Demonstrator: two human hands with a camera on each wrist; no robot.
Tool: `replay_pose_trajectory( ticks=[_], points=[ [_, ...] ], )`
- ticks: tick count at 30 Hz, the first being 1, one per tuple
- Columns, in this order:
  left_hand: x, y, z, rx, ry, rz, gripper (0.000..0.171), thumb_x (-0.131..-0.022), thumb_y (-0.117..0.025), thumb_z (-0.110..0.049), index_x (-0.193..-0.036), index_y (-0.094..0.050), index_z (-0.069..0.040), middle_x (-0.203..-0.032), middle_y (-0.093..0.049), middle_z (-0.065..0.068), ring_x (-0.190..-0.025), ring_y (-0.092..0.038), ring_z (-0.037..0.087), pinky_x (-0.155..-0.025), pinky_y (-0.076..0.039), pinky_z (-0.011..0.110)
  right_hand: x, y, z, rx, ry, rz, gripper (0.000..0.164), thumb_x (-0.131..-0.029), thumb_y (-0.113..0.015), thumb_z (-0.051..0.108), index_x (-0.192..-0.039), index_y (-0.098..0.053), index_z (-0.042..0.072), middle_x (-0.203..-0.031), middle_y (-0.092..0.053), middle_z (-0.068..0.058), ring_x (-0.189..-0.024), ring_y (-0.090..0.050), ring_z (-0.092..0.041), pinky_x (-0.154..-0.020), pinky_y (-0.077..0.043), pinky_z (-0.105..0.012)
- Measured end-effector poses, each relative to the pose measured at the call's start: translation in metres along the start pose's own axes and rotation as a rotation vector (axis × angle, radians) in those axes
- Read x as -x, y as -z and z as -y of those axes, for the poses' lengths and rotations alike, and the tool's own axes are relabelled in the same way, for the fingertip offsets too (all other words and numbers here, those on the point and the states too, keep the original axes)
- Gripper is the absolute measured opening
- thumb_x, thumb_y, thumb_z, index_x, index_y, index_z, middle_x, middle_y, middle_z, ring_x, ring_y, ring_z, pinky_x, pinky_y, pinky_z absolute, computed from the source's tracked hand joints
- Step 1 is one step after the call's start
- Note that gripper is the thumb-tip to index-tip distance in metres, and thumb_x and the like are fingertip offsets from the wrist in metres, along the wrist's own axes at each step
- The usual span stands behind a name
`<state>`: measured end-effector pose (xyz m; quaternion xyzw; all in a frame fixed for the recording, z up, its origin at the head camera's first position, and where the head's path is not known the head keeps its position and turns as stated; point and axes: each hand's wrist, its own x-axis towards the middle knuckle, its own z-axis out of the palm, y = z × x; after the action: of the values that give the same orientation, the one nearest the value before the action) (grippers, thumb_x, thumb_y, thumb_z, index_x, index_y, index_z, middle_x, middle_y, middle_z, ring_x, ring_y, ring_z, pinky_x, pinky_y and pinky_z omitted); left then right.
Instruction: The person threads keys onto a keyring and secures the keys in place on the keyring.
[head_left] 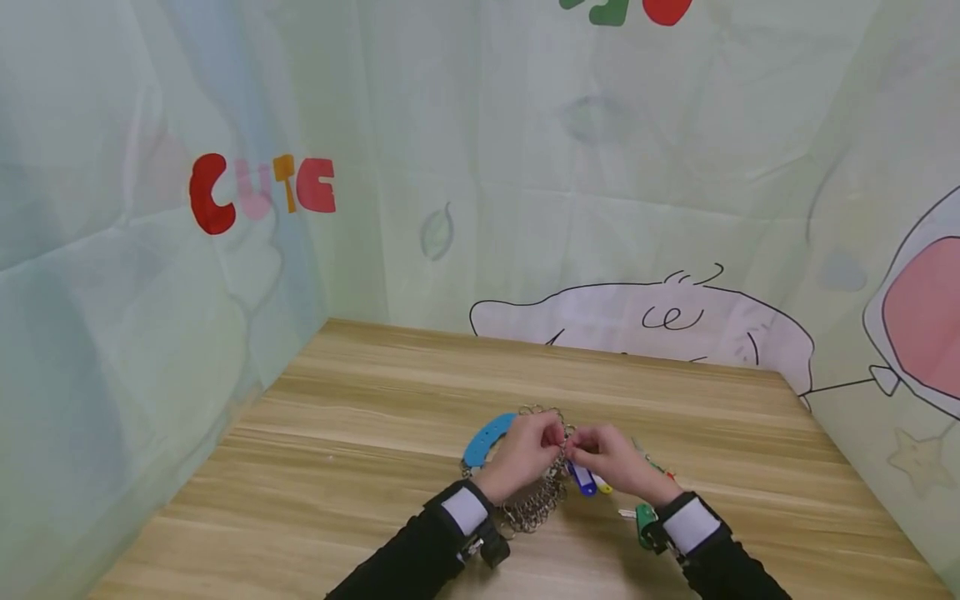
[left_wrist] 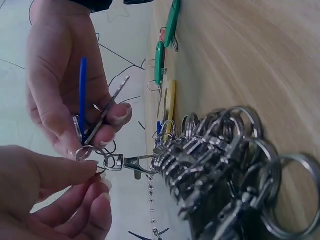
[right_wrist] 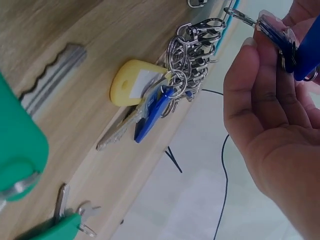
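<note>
My left hand (head_left: 525,457) pinches a split ring at the end of a swivel snap hook (left_wrist: 132,163). Close against it, my right hand (head_left: 618,462) holds a key (left_wrist: 111,106) with a blue key tag (left_wrist: 83,95) at that same ring. Whether the key's own ring is threaded onto the hook's ring cannot be made out. Beneath the hands lies a bunch of metal snap hooks with rings (left_wrist: 200,160), strung on a curved blue holder (head_left: 486,439). Another blue tag (right_wrist: 154,115) and a yellow tag (right_wrist: 126,82), with keys, hang at the bunch.
Green-tagged keys lie on the wooden table (head_left: 360,417) to the right, one green tag (head_left: 644,525) by my right wrist and another green tag (right_wrist: 55,230) farther off. Printed curtains (head_left: 480,167) enclose the table's back and sides.
</note>
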<state>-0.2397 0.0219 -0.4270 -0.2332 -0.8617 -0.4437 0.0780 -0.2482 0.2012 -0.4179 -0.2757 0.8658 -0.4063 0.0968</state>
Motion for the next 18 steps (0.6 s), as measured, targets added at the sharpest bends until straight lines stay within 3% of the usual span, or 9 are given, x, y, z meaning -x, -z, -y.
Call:
replay_pose_trajectory(
  ticks=[8,14,18],
  points=[
    [0.0012,-0.0004,0.0005,0.003,-0.016,-0.01,0.016,-0.078,-0.064,0.008,-0.078,-0.061,-0.008,-0.07,-0.062,0.002,-0.063,-0.049,0.003,-0.057,-0.042,0.015,0.0003,0.0009,-0.001,-0.018,-0.012,0.011,0.015,-0.094,-0.056,0.009,-0.095,-0.065,-0.004,-0.086,-0.068,-0.01,-0.07,-0.056,-0.007,-0.062,-0.046,-0.018],
    [0.0,0.0004,0.0035,0.075,0.063,0.01,0.013,-0.075,-0.065,0.008,-0.077,-0.062,-0.004,-0.069,-0.06,0.001,-0.062,-0.049,0.004,-0.056,-0.042,0.017,0.0027,-0.0006,-0.0002,-0.017,0.01,0.014,0.013,-0.093,-0.058,0.009,-0.093,-0.066,-0.002,-0.084,-0.068,-0.008,-0.069,-0.056,-0.006,-0.061,-0.046,-0.017],
    [-0.0018,0.001,0.0033,0.054,0.097,0.038,0.013,-0.076,-0.067,0.006,-0.078,-0.061,-0.005,-0.069,-0.058,-0.001,-0.062,-0.049,0.005,-0.055,-0.041,0.017,0.0027,0.0001,0.0008,-0.003,0.008,0.014,0.014,-0.093,-0.058,0.011,-0.093,-0.066,0.0,-0.084,-0.069,-0.008,-0.068,-0.056,-0.004,-0.061,-0.047,-0.017]
  ],
)
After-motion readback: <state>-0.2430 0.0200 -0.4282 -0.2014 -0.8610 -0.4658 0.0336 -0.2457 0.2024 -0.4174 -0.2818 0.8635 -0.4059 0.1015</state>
